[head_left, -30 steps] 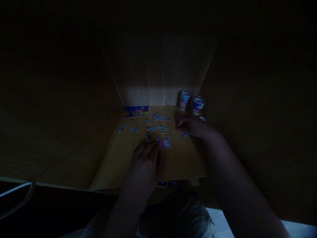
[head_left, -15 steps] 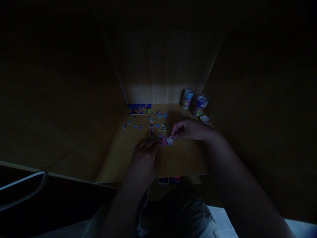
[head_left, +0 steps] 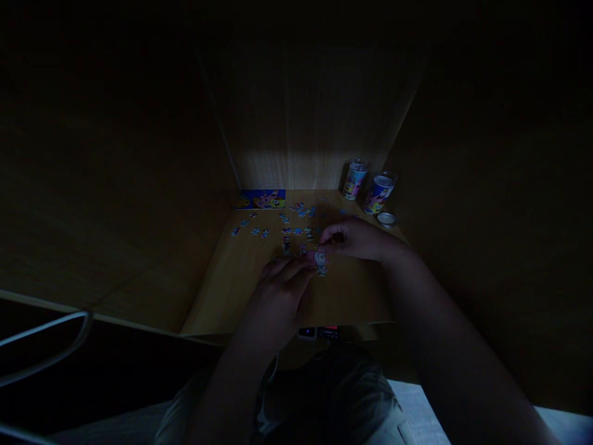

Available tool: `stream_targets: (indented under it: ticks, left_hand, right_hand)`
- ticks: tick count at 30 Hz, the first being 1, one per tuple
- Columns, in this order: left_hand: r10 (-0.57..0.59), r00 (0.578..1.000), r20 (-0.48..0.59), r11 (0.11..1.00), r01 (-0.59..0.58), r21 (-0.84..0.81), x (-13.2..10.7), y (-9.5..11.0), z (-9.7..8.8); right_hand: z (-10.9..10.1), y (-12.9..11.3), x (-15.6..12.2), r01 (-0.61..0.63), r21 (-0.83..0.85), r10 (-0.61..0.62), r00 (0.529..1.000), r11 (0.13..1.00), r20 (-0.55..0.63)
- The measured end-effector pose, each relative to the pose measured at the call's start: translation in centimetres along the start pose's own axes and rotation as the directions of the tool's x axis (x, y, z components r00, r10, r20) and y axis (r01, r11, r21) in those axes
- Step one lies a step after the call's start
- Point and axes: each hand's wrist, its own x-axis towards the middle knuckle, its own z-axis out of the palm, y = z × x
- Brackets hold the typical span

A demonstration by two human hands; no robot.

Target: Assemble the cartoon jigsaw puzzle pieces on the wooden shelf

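Joined jigsaw puzzle pieces (head_left: 319, 258), pinkish and pale, lie on the wooden desktop between my hands. My left hand (head_left: 283, 287) is closed, with its fingertips on their left side. My right hand (head_left: 349, 238) pinches at their upper right edge; the puzzle piece in its fingertips is mostly hidden and dim. Just below the joined part lies a small loose puzzle piece (head_left: 322, 271). Beyond my left fingers is a strip of joined puzzle pieces (head_left: 286, 245).
Several loose puzzle pieces (head_left: 298, 231) are scattered farther back. A colourful cartoon picture sheet (head_left: 262, 199) lies at the back left. Two printed cans (head_left: 354, 180) (head_left: 378, 194) and a round lid (head_left: 386, 219) stand at the back right. Wooden panels enclose the desktop. Devices (head_left: 317, 332) show below the front edge.
My left hand has shifted a little right and up over the joined pieces. My right hand stays pinched at their upper right edge. The view has tilted slightly.
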Motion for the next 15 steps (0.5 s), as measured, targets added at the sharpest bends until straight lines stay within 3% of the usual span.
stream_targets:
  ticks: [3,15]
  left_hand:
    - [0.027,0.999,0.035,1.0,-0.027,-0.002,0.1,0.8,-0.2]
    - [0.012,0.994,0.111,1.0,-0.014,0.019,0.1,1.3,-0.5]
  right_hand:
    - [-0.1,0.1,0.2,0.029,-0.047,-0.032,0.997,0.998,-0.072]
    - [0.0,0.9,0.3,0.005,-0.055,-0.003,1.0,0.998,0.02]
